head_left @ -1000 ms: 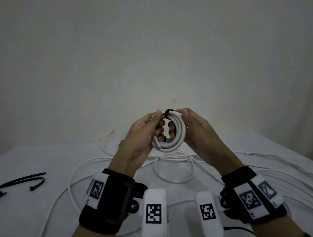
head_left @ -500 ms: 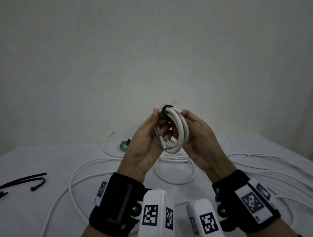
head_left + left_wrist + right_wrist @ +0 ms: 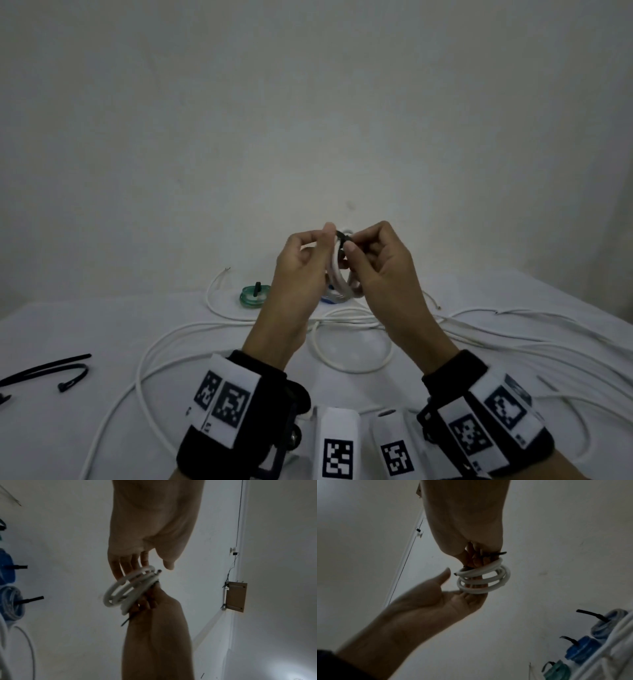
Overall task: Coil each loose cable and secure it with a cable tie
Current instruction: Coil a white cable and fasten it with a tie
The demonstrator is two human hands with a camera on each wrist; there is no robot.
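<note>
White looped cable coil (image 3: 488, 569); right hand (image 3: 376, 270) grip clamped on black cable tie (image 3: 342, 236), left hand (image 3: 298, 274) grip apart, cradling coil.

Seen from the head, the left hand (image 3: 298, 274) and right hand (image 3: 380, 270) cover most of the coil (image 3: 335, 272); at the grip the tie (image 3: 342, 236) has a lock too small to tell.

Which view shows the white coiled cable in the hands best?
The right wrist view: each loop of the white coiled cable shows separately and fairly sharply. The left wrist view shows it smeared by motion; the head view shows only a sliver, mostly hidden.
</note>
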